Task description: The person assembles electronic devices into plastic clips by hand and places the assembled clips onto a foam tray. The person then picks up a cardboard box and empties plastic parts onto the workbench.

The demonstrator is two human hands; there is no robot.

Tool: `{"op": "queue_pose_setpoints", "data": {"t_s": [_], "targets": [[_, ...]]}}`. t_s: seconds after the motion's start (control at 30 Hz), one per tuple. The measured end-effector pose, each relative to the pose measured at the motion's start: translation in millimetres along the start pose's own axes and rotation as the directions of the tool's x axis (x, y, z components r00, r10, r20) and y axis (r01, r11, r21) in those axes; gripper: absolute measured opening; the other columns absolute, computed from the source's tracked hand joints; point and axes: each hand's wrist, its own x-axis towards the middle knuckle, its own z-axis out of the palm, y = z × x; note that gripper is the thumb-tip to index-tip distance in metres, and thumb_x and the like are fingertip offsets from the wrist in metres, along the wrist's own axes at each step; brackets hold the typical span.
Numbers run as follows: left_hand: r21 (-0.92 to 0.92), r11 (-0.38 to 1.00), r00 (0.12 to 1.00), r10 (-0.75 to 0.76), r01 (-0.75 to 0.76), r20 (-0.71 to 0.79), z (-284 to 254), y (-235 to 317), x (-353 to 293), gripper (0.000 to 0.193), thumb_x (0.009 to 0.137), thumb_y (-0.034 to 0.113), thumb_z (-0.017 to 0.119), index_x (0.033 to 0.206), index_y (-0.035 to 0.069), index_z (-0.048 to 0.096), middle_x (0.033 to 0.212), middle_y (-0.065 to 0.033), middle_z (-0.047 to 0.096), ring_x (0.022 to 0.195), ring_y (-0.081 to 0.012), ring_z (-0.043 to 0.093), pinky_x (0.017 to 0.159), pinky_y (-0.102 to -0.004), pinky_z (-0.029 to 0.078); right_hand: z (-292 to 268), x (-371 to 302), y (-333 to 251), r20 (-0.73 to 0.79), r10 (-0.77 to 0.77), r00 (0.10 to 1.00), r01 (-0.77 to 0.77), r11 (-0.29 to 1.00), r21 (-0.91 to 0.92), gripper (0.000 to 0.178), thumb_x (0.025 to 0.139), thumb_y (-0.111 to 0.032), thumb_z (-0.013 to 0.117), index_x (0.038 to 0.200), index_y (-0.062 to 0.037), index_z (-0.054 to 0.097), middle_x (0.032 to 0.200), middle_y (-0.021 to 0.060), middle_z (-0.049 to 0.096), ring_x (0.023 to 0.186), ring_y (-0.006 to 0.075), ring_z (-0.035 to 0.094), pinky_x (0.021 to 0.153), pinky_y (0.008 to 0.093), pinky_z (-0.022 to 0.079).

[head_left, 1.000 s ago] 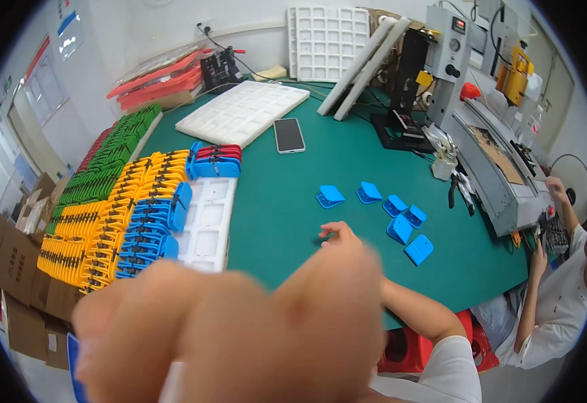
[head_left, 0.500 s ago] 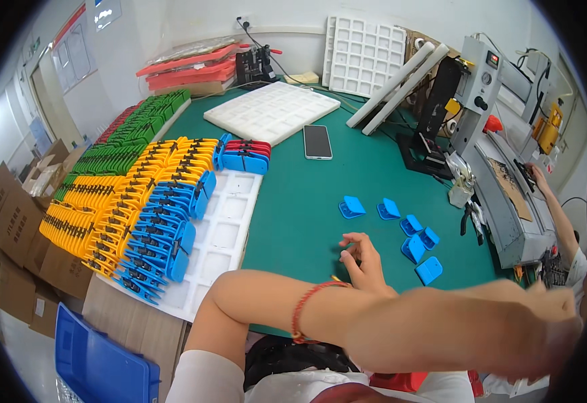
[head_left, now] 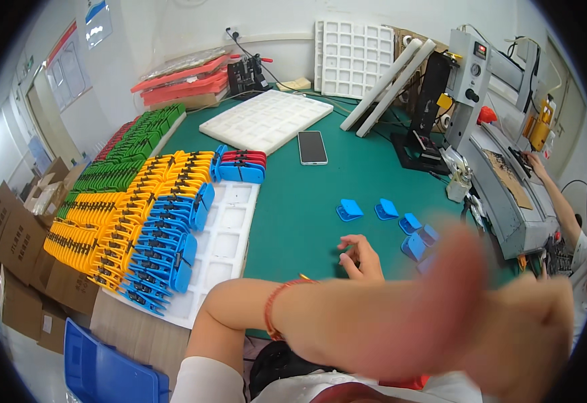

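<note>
My left forearm, with a red cord bracelet (head_left: pixel 273 310) at the wrist, crosses low in front of me toward the right. My left hand (head_left: pixel 508 322) is close and smeared by motion, thumb up; whether it holds anything I cannot make out. Beyond that forearm, my right hand (head_left: pixel 362 257) rests over the green table, fingers loosely curled and thumb apart, nothing visible in it. Several blue folded plastic pieces (head_left: pixel 349 210), like clip halves, lie to its right; my left thumb partly covers the nearer ones.
At left, rows of yellow, green, red and blue clips (head_left: pixel 155 258) stand on a white compartment tray (head_left: pixel 229 221). A phone (head_left: pixel 312 148) and another white tray (head_left: pixel 266 121) lie farther back. A grey press (head_left: pixel 469 87) stands at right, where another person's hand (head_left: pixel 536 164) works.
My left hand has drawn slightly leftward and its thumb has risen, hiding some blue pieces. The right hand keeps its curled pose. The whole view has shifted a little.
</note>
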Motion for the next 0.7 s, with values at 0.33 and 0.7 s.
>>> {"op": "queue_pose_setpoints", "data": {"t_s": [0.33,0.7], "targets": [[0.323,0.859,0.894,-0.442,0.397,0.077,9,-13,-15,0.088,0.093,0.061,0.004,0.087,-0.001,0.066,0.090,-0.0103,0.061,0.086,-0.0222,0.051,0.086,-0.0321,0.038,-5,-2,-3,0.006,-0.042,0.999,0.042,0.998,-0.054,0.032,0.084,0.000,0.053,0.115,-0.0013,0.045,0.100,0.0112,0.054,0.073,0.0156,0.056,0.061,0.0271,0.047],[0.587,0.787,0.948,-0.302,0.191,0.097,25,39,14,0.067,0.097,0.054,0.013,0.106,0.002,0.053,0.091,-0.0016,0.050,0.090,-0.0093,0.042,0.097,-0.0280,0.031,-2,-4,-4,0.024,-0.004,1.000,0.005,0.999,-0.036,0.031,0.084,0.000,0.053,0.114,-0.0010,0.044,0.098,0.0102,0.055,0.073,0.0160,0.055,0.061,0.0281,0.046]]}}
